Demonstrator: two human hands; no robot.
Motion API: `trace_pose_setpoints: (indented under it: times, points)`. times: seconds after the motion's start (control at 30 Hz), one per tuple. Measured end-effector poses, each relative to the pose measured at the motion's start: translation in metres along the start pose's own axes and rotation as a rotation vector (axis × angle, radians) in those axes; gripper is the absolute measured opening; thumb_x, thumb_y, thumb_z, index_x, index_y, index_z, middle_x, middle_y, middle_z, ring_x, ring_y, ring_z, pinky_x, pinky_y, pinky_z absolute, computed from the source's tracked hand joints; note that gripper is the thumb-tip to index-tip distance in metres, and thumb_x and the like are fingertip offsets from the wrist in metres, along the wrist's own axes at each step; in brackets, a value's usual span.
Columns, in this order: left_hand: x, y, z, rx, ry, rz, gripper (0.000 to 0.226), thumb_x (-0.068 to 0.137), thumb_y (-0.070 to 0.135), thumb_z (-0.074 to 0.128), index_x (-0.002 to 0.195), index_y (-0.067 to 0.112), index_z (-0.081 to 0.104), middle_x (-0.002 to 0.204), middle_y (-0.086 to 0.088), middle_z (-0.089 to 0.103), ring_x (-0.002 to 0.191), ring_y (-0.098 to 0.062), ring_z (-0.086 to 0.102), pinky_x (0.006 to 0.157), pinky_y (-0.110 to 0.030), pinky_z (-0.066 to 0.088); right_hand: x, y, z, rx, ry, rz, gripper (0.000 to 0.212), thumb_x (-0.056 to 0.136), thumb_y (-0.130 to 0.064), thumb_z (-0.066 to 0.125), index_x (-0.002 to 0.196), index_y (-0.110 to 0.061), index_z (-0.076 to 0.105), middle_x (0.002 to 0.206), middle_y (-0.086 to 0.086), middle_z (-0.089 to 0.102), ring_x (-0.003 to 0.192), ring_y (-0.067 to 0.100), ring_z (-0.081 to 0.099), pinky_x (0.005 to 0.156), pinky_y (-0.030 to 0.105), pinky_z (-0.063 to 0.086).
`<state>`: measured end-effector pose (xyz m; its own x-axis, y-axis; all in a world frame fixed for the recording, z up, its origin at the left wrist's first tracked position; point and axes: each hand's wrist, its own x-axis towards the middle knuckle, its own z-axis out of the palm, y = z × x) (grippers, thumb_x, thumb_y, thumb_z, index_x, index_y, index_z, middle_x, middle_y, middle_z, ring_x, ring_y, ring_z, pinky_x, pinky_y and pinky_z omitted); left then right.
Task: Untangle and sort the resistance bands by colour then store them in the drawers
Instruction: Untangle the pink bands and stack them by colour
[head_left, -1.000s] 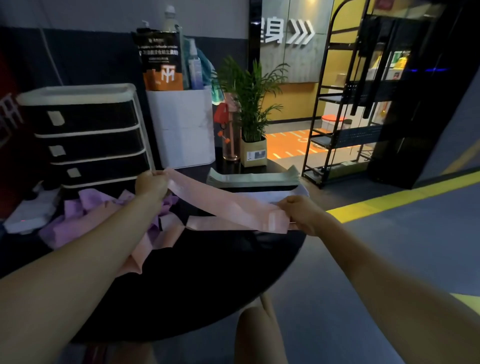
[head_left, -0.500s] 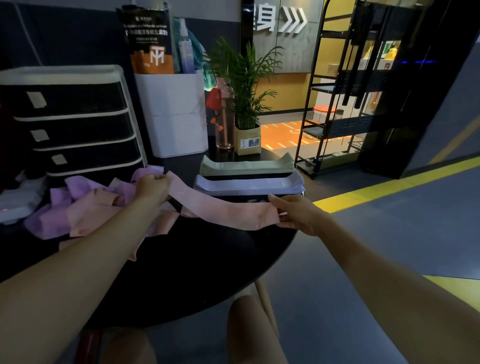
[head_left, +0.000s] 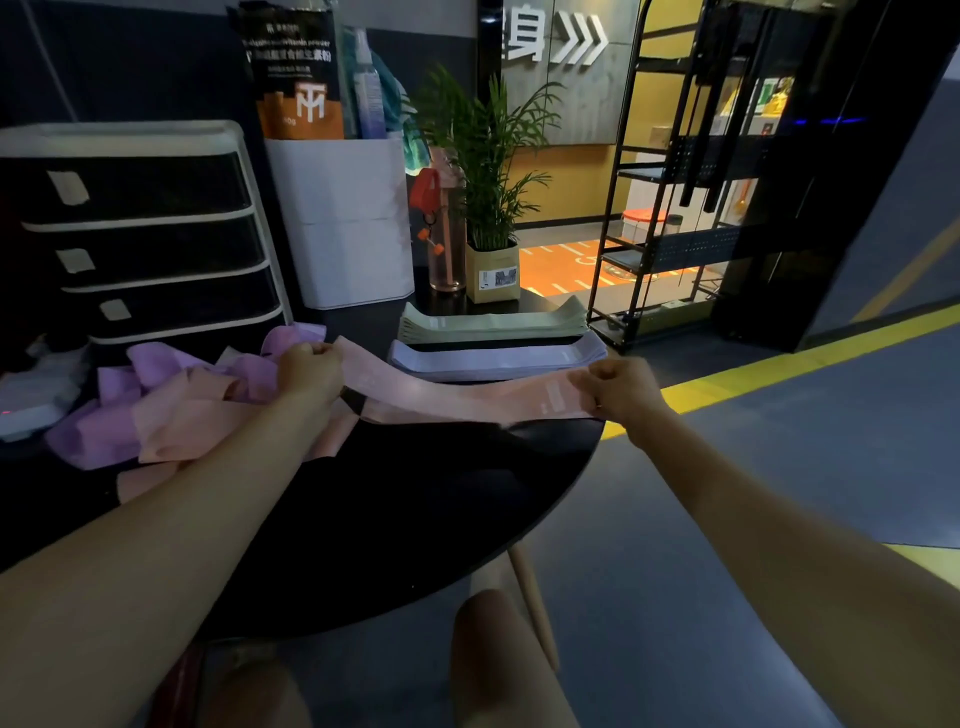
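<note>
A pink resistance band (head_left: 457, 397) is stretched flat between my hands, just above the black round table (head_left: 415, 509). My left hand (head_left: 310, 370) grips its left end and my right hand (head_left: 618, 388) pinches its right end near the table's edge. A tangled heap of purple and pink bands (head_left: 171, 400) lies at the left, behind my left hand. Behind the stretched band sit a flat stack of pale blue bands (head_left: 498, 356) and, further back, a stack of pale green bands (head_left: 493, 325). The black drawer unit (head_left: 140, 234) with white frame stands at the back left, all drawers closed.
A white bin (head_left: 353, 223) holding a bag and bottles, a pink drink bottle (head_left: 445, 244) and a potted plant (head_left: 488, 208) stand at the table's back. A black metal rack (head_left: 670, 208) is on the floor to the right. My knees show under the table's near edge.
Both hands have lowered the pink band and pulled it out straight and flat; my right hand has shifted right toward the table's edge.
</note>
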<state>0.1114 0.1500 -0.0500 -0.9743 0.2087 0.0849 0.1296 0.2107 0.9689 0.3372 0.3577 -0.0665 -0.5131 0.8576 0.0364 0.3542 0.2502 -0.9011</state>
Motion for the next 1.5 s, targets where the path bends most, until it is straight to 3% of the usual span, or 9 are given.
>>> trace_pose_setpoints:
  times: [0.1, 0.3, 0.57, 0.83, 0.9, 1.0, 1.1, 1.23, 1.5]
  points:
    - [-0.003, 0.001, 0.001, 0.078, 0.022, -0.01, 0.024, 0.089, 0.011, 0.048, 0.109, 0.006, 0.061, 0.113, -0.016, 0.059, 0.106, -0.035, 0.056, 0.094, -0.046, 0.048, 0.003, -0.001, -0.011, 0.034, 0.092, 0.025, 0.024, 0.088, -0.021, 0.064, 0.069, -0.007, 0.066, 0.068, 0.009, 0.059, 0.071, 0.026, 0.056, 0.078, 0.043, 0.053]
    - [-0.005, -0.002, 0.017, 0.42, -0.004, -0.042, 0.035, 0.097, 0.021, 0.046, 0.119, -0.004, 0.057, 0.126, -0.023, 0.056, 0.117, -0.037, 0.051, 0.093, -0.035, 0.04, 0.01, 0.007, -0.006, -0.225, 0.254, -0.028, 0.028, 0.087, -0.024, 0.064, 0.071, -0.003, 0.072, 0.076, 0.016, 0.069, 0.075, 0.029, 0.064, 0.073, 0.039, 0.051]
    - [0.01, -0.017, 0.028, 0.655, -0.082, 0.108, 0.029, 0.095, 0.029, 0.05, 0.102, 0.004, 0.062, 0.112, -0.019, 0.062, 0.106, -0.036, 0.056, 0.086, -0.04, 0.044, 0.023, 0.017, 0.001, -0.332, 0.267, -0.009, 0.023, 0.088, -0.02, 0.061, 0.078, 0.001, 0.063, 0.074, 0.013, 0.058, 0.075, 0.029, 0.054, 0.062, 0.029, 0.034]
    - [0.009, -0.038, 0.032, 0.797, -0.108, 0.135, 0.028, 0.094, 0.028, 0.051, 0.091, 0.002, 0.062, 0.105, -0.021, 0.062, 0.1, -0.037, 0.055, 0.079, -0.039, 0.044, 0.027, 0.03, 0.012, -0.402, 0.275, -0.015, 0.024, 0.087, -0.019, 0.058, 0.067, -0.005, 0.057, 0.07, 0.011, 0.054, 0.071, 0.031, 0.052, 0.059, 0.028, 0.033]
    - [0.009, -0.041, 0.031, 0.774, -0.109, 0.153, 0.024, 0.093, 0.025, 0.053, 0.089, 0.003, 0.062, 0.105, -0.02, 0.062, 0.098, -0.036, 0.056, 0.079, -0.038, 0.044, 0.028, 0.031, 0.012, -0.446, 0.284, -0.029, 0.019, 0.085, -0.021, 0.06, 0.077, -0.004, 0.063, 0.08, 0.013, 0.059, 0.08, 0.032, 0.055, 0.062, 0.031, 0.04]
    - [0.009, -0.044, 0.029, 0.708, -0.099, 0.185, 0.021, 0.091, 0.026, 0.058, 0.086, 0.006, 0.06, 0.108, -0.015, 0.063, 0.095, -0.03, 0.056, 0.077, -0.034, 0.042, 0.025, 0.024, 0.016, -0.625, 0.309, -0.137, 0.027, 0.086, -0.025, 0.061, 0.107, -0.007, 0.061, 0.112, 0.014, 0.055, 0.108, 0.033, 0.047, 0.084, 0.039, 0.04]
    - [0.006, -0.048, 0.026, 0.643, -0.067, 0.225, 0.018, 0.09, 0.027, 0.058, 0.088, 0.009, 0.059, 0.105, -0.016, 0.061, 0.088, -0.026, 0.056, 0.075, -0.034, 0.044, 0.015, 0.007, 0.035, -0.647, 0.245, -0.344, 0.035, 0.088, -0.03, 0.06, 0.117, -0.012, 0.058, 0.121, 0.011, 0.051, 0.118, 0.03, 0.04, 0.093, 0.037, 0.031]
    - [-0.008, -0.058, 0.02, 0.653, -0.084, 0.374, 0.024, 0.094, 0.021, 0.05, 0.113, 0.009, 0.059, 0.118, -0.014, 0.054, 0.109, -0.031, 0.05, 0.092, -0.041, 0.041, -0.002, -0.007, 0.074, -0.577, -0.007, -0.579, 0.04, 0.087, -0.037, 0.061, 0.12, -0.015, 0.059, 0.118, 0.005, 0.053, 0.112, 0.024, 0.044, 0.09, 0.035, 0.034]
    - [-0.02, -0.065, 0.015, 0.546, -0.122, 0.448, 0.031, 0.098, 0.017, 0.042, 0.124, 0.01, 0.057, 0.126, -0.008, 0.056, 0.116, -0.023, 0.049, 0.096, -0.034, 0.038, -0.01, 0.001, 0.096, -0.639, -0.142, -0.611, 0.06, 0.088, -0.054, 0.051, 0.139, -0.023, 0.041, 0.139, -0.001, 0.043, 0.13, 0.021, 0.034, 0.107, 0.035, 0.025]
